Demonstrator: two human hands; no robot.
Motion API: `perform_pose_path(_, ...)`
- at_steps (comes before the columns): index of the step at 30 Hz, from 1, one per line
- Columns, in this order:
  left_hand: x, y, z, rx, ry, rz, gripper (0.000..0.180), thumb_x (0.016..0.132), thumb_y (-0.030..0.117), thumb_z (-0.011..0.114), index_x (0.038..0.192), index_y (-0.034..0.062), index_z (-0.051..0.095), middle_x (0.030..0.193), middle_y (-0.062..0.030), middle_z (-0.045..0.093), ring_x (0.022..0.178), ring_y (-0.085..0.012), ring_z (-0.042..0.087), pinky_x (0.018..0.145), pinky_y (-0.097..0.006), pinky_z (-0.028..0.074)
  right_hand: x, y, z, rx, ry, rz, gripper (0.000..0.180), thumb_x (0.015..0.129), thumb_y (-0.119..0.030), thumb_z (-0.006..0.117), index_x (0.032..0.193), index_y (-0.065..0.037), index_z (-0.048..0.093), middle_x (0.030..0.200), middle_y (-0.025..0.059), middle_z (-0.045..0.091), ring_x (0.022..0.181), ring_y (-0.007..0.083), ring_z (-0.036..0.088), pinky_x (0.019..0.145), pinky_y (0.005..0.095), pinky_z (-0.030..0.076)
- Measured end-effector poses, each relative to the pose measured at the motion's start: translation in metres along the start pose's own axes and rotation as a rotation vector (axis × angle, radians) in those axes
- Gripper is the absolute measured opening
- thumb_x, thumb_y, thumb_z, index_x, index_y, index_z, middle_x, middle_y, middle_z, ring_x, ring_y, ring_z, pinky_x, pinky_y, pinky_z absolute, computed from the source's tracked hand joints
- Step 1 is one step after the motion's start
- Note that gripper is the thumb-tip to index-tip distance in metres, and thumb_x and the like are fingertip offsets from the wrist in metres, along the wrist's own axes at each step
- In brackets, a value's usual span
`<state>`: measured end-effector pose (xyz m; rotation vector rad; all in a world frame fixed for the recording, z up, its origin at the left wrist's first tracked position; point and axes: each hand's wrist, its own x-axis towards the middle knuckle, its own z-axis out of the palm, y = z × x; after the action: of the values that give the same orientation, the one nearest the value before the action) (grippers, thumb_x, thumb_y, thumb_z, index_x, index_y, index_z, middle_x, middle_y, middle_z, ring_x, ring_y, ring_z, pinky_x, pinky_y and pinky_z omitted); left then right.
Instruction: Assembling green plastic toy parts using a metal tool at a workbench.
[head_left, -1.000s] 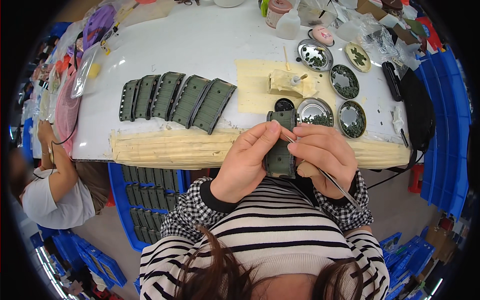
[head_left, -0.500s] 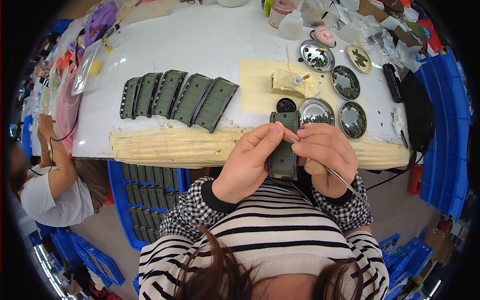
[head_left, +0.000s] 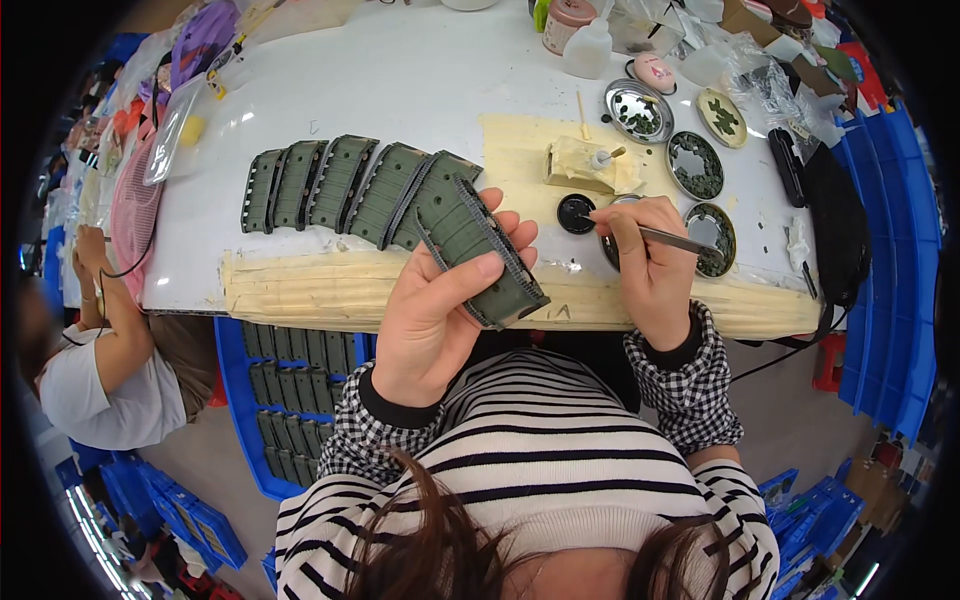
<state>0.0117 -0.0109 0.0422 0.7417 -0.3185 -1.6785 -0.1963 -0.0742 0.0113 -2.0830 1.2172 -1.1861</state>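
A dark green, ribbed, model-like part with toothed strips along its edges point(head_left: 462, 232) rests tilted in my left hand point(head_left: 425, 305), thumb on its face and fingers behind. Metal tweezers point(head_left: 680, 241) are gripped in my right hand point(head_left: 652, 265), their tip at the rim of a small round black dish point(head_left: 574, 212). Whether the tip holds anything is too small to tell. A metal dish point(head_left: 608, 256) is mostly hidden behind the right hand. Left of my hands, several similar green parts point(head_left: 338, 188) lie in an overlapping row on the white table.
Round tins of small green pieces point(head_left: 694, 165) stand at the right, near a taped block point(head_left: 580, 172). Tape covers the table's front edge point(head_left: 320, 295). A blue crate point(head_left: 237, 400) of green parts sits below left. Another person point(head_left: 110, 380) is at the far left.
My left hand has moved left with the green part, tilting it away from the tweezers. The right hand has shifted the tweezers' tip to the black dish.
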Motion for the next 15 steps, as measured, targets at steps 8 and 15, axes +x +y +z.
perform_pose_path(8,0.000,-0.002,-0.003,0.047,0.035,0.013,0.050,0.093,-0.002,0.058,0.139,0.0056,0.040,0.121,-0.0168,0.061,0.110,-0.0224,0.063,0.092,-0.036,0.057,0.001,0.004,0.003,-0.082,-0.020,-0.041,0.011,0.091,-0.012,0.064,0.091,-0.005,0.072,0.082,0.0045,0.070,0.079,0.0224,0.056,0.071,0.0336,0.044)
perform_pose_path(15,0.001,0.002,-0.001,0.036,0.080,0.016,0.047,0.095,0.007,0.054,0.140,0.0050,0.040,0.125,-0.0163,0.059,0.112,-0.0228,0.062,0.093,-0.041,0.057,-0.002,-0.016,-0.008,0.321,0.031,0.125,0.015,0.094,-0.010,0.059,0.091,-0.003,0.071,0.080,0.0089,0.068,0.078,0.0243,0.060,0.074,0.0346,0.047)
